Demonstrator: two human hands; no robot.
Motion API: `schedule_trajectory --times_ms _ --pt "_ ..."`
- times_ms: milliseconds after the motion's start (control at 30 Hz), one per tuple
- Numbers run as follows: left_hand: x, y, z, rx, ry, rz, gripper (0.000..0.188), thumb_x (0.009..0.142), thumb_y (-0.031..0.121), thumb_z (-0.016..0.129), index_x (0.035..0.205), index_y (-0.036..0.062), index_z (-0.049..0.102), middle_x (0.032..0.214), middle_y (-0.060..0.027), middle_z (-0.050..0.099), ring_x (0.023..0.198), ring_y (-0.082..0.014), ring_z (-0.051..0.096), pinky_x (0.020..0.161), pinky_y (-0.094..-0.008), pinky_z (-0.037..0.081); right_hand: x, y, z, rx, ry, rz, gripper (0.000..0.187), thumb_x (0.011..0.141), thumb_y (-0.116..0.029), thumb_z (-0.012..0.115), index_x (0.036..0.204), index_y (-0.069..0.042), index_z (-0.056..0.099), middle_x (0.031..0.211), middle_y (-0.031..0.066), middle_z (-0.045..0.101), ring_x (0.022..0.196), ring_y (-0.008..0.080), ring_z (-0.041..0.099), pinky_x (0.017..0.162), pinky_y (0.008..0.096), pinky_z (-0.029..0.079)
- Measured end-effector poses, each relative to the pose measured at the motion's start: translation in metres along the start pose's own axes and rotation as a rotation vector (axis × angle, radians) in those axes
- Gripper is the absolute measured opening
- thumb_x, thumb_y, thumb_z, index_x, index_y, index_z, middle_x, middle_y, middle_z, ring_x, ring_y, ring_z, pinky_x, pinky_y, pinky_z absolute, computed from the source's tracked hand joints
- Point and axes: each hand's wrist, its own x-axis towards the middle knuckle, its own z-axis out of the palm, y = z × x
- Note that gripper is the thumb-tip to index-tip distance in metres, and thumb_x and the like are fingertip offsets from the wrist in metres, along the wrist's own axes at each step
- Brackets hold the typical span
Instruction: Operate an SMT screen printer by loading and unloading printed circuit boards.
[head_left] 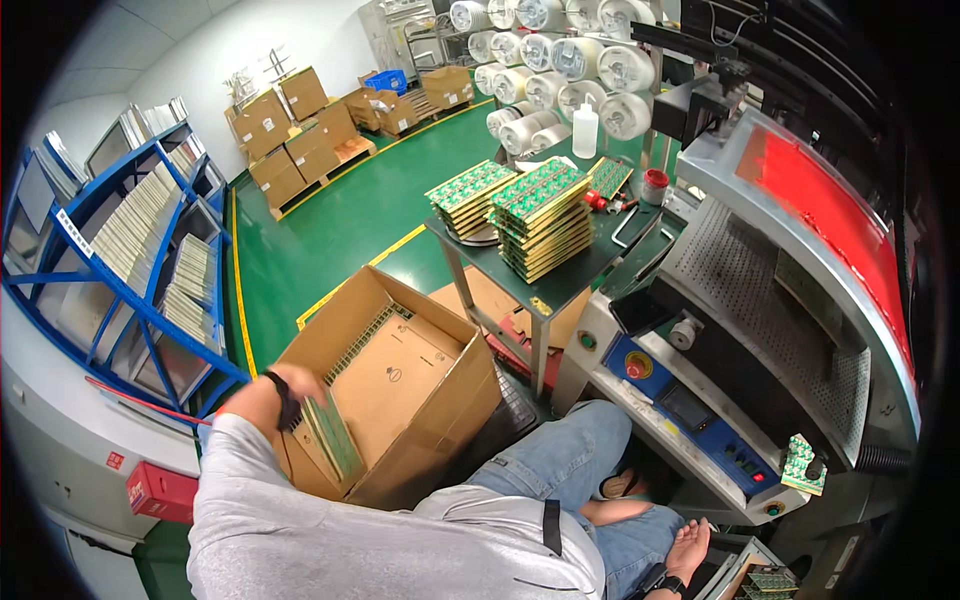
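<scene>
My left hand [303, 382] reaches over the left wall of an open cardboard box [430, 420]. It is smeared by motion, and its fingertips are hard to make out. Just below it, a row of green circuit board panels [335, 440] stands on edge inside the box. More board edges line the box's far left side, next to a flat cardboard sheet [395, 365]. Down by my right thigh, my right hand [688, 548] lies palm up with its fingers loosely bent, and nothing shows in it.
Stacks of circuit board panels [540, 215] stand on a dark table [570, 310] beyond the box, with a white bottle [585, 130] behind. At my right is a machine with a red-filled frame [820, 200] and control panel [690, 410]. A blue rack [130, 290] stands at left.
</scene>
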Motion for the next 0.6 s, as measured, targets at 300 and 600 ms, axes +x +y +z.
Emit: schedule_trajectory --times_ms 300,600 --pt "-0.1 0.184 -0.139 -1.2 0.549 0.976 0.039 0.096 0.003 0.061 0.133 0.0069 0.052 0.117 -0.008 0.065 0.105 -0.0199 0.066 0.082 -0.0351 0.059 0.007 0.002 0.016 -0.024 0.018 0.003 0.028 0.103 -0.026 0.06 0.124 -0.009 0.059 0.093 0.0022 0.063 0.073 0.0122 0.056 0.064 0.0262 0.048" --pt "-0.023 0.39 -0.158 -1.58 0.495 1.227 0.07 0.094 0.006 0.065 0.153 0.0175 0.028 0.132 -0.0143 0.056 0.107 -0.0303 0.062 0.079 -0.0512 0.055 -0.03 -0.016 0.034 -0.01 0.035 0.01 0.01 0.102 -0.016 0.06 0.112 -0.014 0.058 0.099 0.0079 0.062 0.094 0.024 0.059 0.076 0.0385 0.049"
